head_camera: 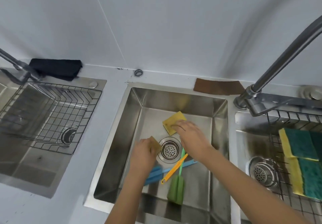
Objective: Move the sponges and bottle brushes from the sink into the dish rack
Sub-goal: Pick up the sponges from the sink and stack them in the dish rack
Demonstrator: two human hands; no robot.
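at far left a wire dish rack (pixel 52 112) sits in the left basin, with a black cloth (pixel 57 68) on the bench (pixel 111 91) behind it. next comes the middle sink (pixel 219 119), where both hands work. the left hand (pixel 144 154) is clenched around a small tan sponge (pixel 156 144), just left of the round drain (pixel 169 149). below that hand lies a blue bottle brush (pixel 156 173), its handle running right under an orange brush (pixel 175 169) and crossing a green bottle brush (pixel 176 190), whose foam head points toward the sink's near wall. the 3 handles overlap just below the drain. further right, the right hand (pixel 191 136) presses its fingers on a yellow sponge (pixel 172 122) lying flat on the sink floor near the back wall; whether it grips it i cannot tell. a brown pad (pixel 217 88) rests on the rim behind. at far right, 2 green-and-yellow sponges (pixel 303 161) lie in another wire rack (pixel 278 154), under a steel tap (pixel 278 63).
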